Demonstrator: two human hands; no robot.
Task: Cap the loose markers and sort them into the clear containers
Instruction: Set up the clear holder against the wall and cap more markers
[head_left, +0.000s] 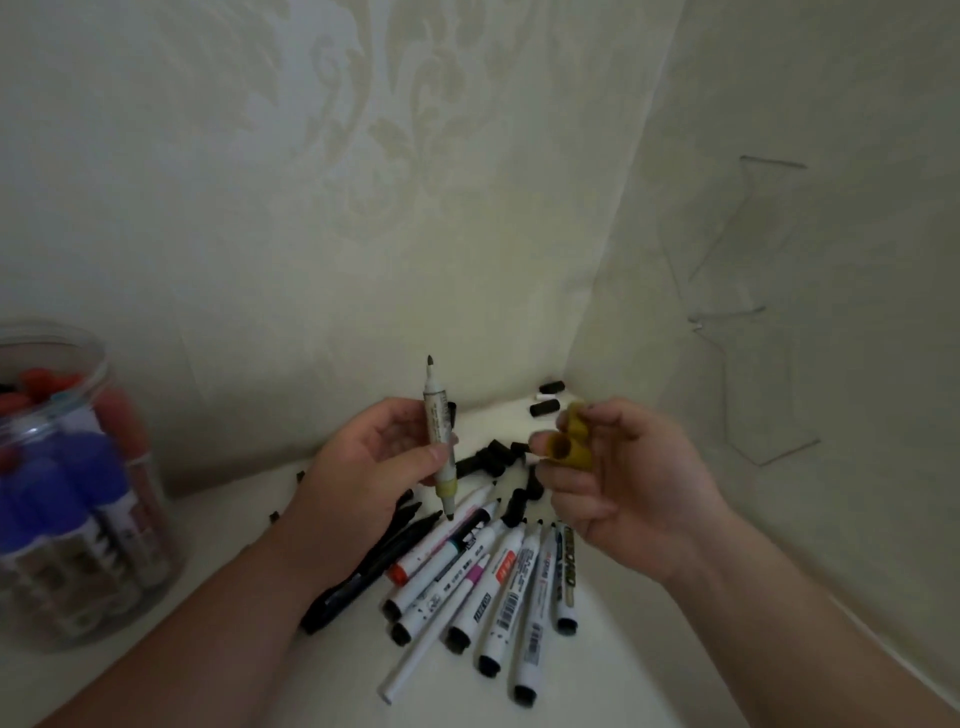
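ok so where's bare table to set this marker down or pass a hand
Bare table lies between the jar and the left forearm, and again between the marker pile and the right wall, below the right forearm. Crowded: the pile itself and the loose black caps by the wall corner.

The caps (571, 449) seem mustard yellow. Left of them, the jar (62, 338) shows blue and red markers (47, 499). Behind them, the wall (337, 156) has a pale floral pattern.
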